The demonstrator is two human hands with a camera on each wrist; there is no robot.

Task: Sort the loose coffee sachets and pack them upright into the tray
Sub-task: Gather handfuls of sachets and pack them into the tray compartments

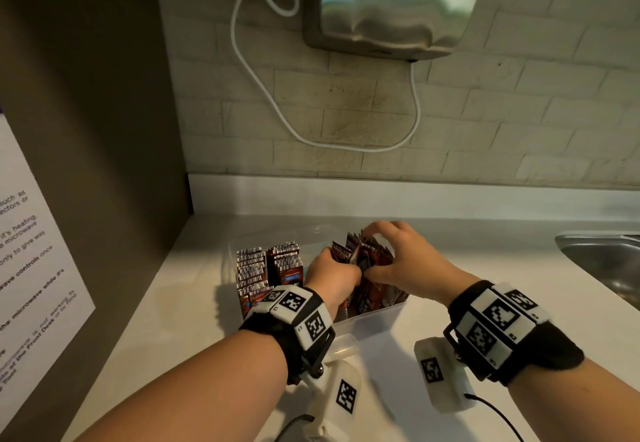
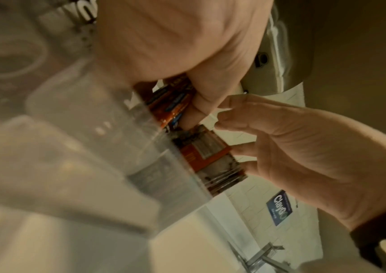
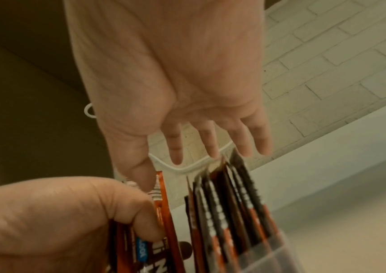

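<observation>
A clear plastic tray (image 1: 375, 317) stands on the counter. In its left half, two rows of red-brown coffee sachets (image 1: 266, 268) stand upright. My left hand (image 1: 341, 266) reaches into the right half and grips a bundle of sachets (image 3: 163, 208) between thumb and curled fingers (image 2: 196, 103). My right hand (image 1: 384, 251) arches over a fanned group of dark sachets (image 3: 229, 199). Its straight fingers (image 3: 212, 142) touch their top edges, and its thumb lies against an orange sachet held by the left hand. The tray floor is hidden.
A steel sink (image 1: 602, 258) lies at the right edge of the counter. A steel wall unit (image 1: 394, 5) with a looping white cable (image 1: 277, 112) hangs above the tray. A brown cabinet side with a paper notice (image 1: 31, 251) bounds the left.
</observation>
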